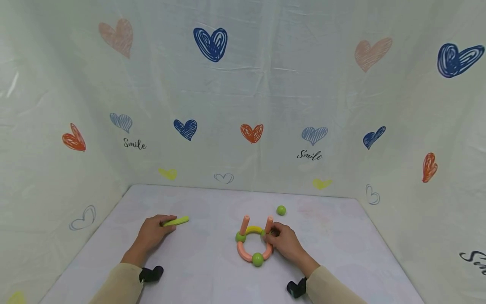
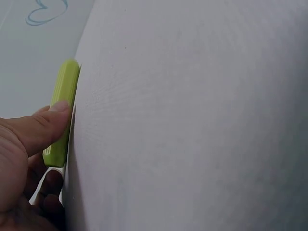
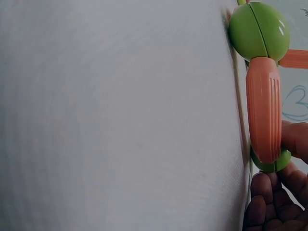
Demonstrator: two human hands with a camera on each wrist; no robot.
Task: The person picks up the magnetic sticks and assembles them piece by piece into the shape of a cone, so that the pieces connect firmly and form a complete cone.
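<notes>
My left hand (image 1: 153,231) pinches a straight yellow-green toy rod (image 1: 178,221) between thumb and fingers, low over the table at the left. In the left wrist view the thumb lies along the side of this rod (image 2: 65,91). Right of the middle lies a toy ring of green balls (image 1: 257,259), orange curved rods (image 1: 244,252) and a yellow curved rod (image 1: 253,229). Two straight orange rods (image 1: 244,225) stand up from its left and right balls. My right hand (image 1: 287,242) grips the ring's right ball (image 3: 274,166), its fingers partly covering it.
A loose green ball (image 1: 281,210) sits behind the ring on the white table (image 1: 209,270). Behind and beside the table hangs a pale curtain (image 1: 243,93) with printed hearts. Black wrist devices (image 1: 151,274) are on both arms.
</notes>
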